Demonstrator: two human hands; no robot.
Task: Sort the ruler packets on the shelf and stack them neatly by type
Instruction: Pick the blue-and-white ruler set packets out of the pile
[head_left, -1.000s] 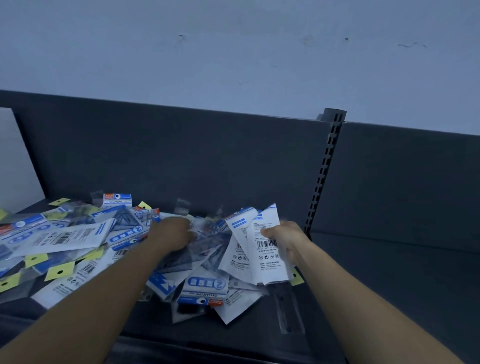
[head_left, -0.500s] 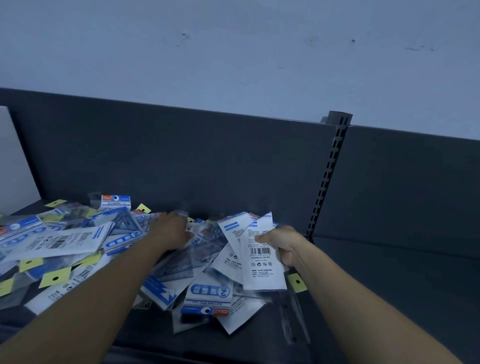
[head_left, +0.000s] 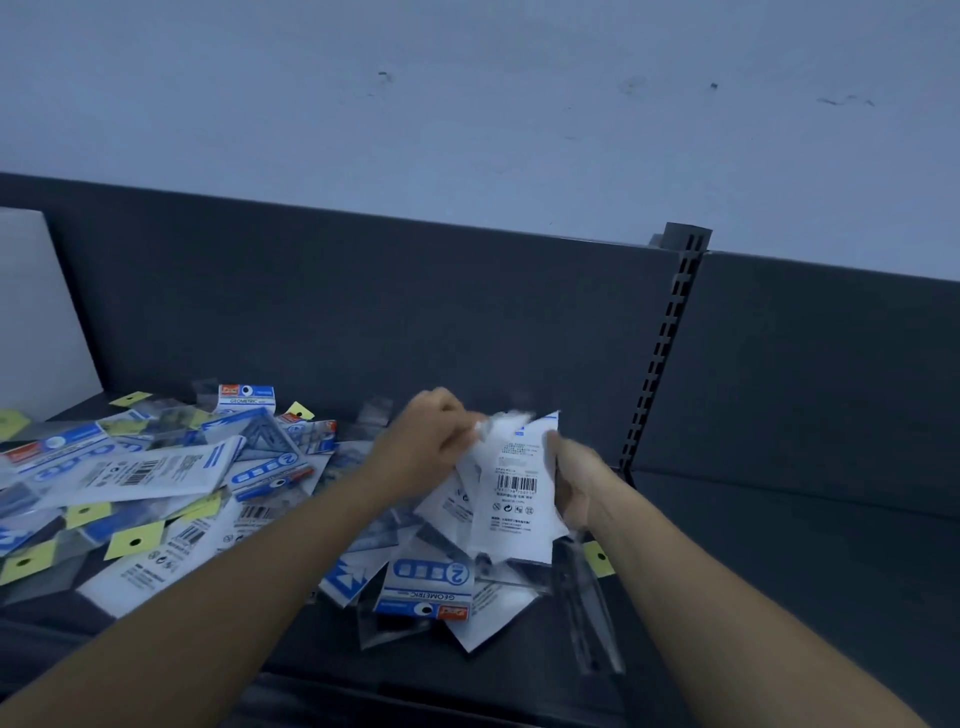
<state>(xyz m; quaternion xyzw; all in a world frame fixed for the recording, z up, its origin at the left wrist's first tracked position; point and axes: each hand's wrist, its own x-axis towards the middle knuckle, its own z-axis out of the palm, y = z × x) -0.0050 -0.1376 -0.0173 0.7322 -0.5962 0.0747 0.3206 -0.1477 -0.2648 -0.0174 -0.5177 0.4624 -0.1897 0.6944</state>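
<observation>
Dark shelf (head_left: 779, 561) below a pale wall (head_left: 467, 104).
Curled fingers (head_left: 462, 434) of the left hand (head_left: 431, 441) pinch the top of a few white ruler packets (head_left: 514, 483); the right hand (head_left: 574, 488) grips their right edge, raised over the loose heap (head_left: 171, 467), forearms stretched forward.

1 head view, looking down, close over shelf (head_left: 779, 571)

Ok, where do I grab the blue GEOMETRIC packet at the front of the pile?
Pinch the GEOMETRIC packet by its near printed header edge, coming from the front: that end lies uncovered, facing you, while its far end is crowded by the held packets.
</observation>
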